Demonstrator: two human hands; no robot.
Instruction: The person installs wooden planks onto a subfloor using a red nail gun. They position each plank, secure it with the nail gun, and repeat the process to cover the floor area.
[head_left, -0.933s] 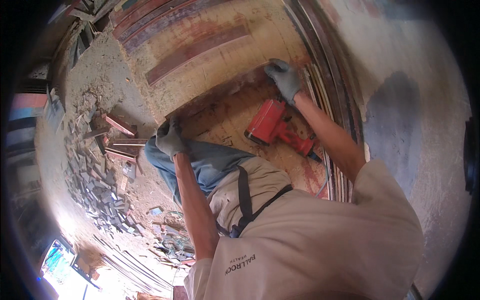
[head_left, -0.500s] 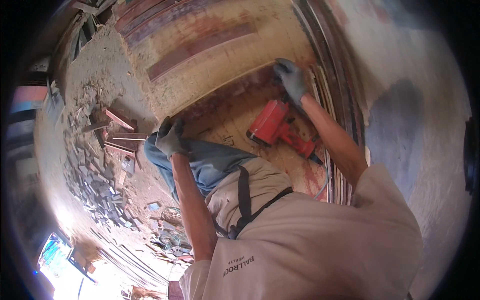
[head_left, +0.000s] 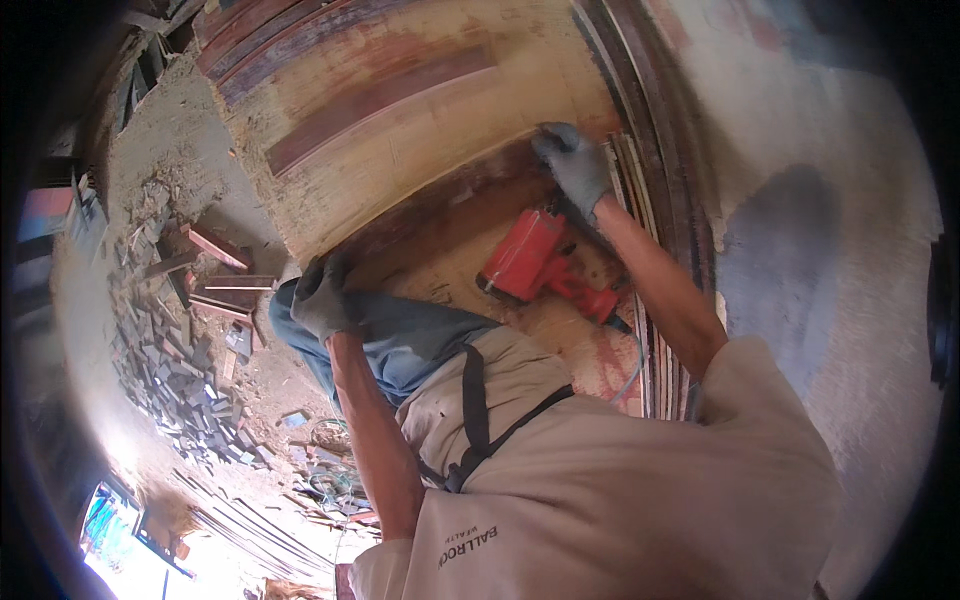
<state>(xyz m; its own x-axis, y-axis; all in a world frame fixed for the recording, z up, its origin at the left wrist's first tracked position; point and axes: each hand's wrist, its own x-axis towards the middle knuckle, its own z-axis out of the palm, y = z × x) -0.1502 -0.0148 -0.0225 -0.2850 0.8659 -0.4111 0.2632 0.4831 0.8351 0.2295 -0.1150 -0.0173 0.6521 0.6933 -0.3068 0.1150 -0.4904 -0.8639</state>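
Observation:
A long dark reddish-brown wooden strip (head_left: 440,203) lies across the light wooden panel in front of my body. My left hand (head_left: 322,303), in a grey glove, is closed around its left end beside my bent knee. At the far right end, my gloved right hand (head_left: 575,168) grips the same strip, thumb and fingers about its edge. Between my right forearm and my lap rests a red nail gun (head_left: 530,255) with a thin hose (head_left: 634,372) at its handle end. Neither hand touches it.
Another brown strip (head_left: 380,108) lies farther up the panel (head_left: 420,150). Long boards (head_left: 668,140) are stacked along the right, beside a grey surface. On the left floor are a heap of small wood offcuts (head_left: 190,390) and some reddish wood pieces (head_left: 220,248).
The whole view has shifted slightly, so most things sit a little farther left. Both hands stay at the ends of the wooden strip.

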